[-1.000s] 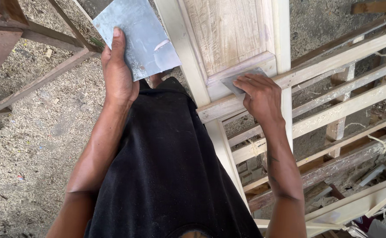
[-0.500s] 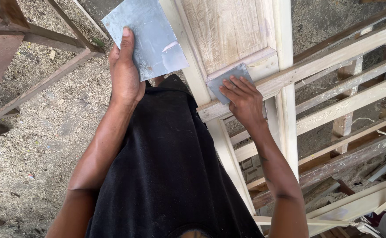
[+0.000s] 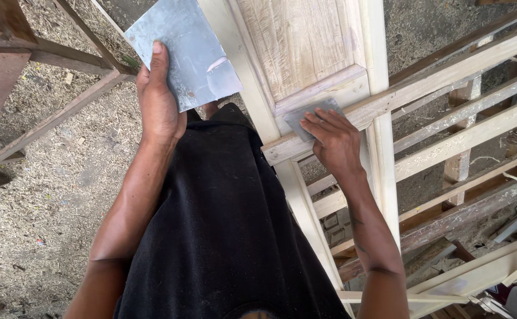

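Observation:
My left hand (image 3: 159,103) grips a flat grey metal sheet (image 3: 190,50) by its lower edge, held up over the ground beside the door. My right hand (image 3: 335,140) presses a small grey metal scraper blade (image 3: 306,115) flat against the bottom rail of a pale wooden panel door (image 3: 300,47). The fingers lie spread over the blade. The door leans on light wooden rails (image 3: 459,65) in front of me. My black garment (image 3: 223,224) fills the lower middle.
Sawdust and wood shavings cover the ground (image 3: 52,171) on the left. Dark wooden frame pieces (image 3: 10,65) stand at the upper left. Pale wooden slats and a stack of timber (image 3: 477,195) lie to the right, with scraps beneath.
My right hand has slid the scraper leftward along the door's bottom rail and then slightly back. The left hand with the metal sheet has shifted a little.

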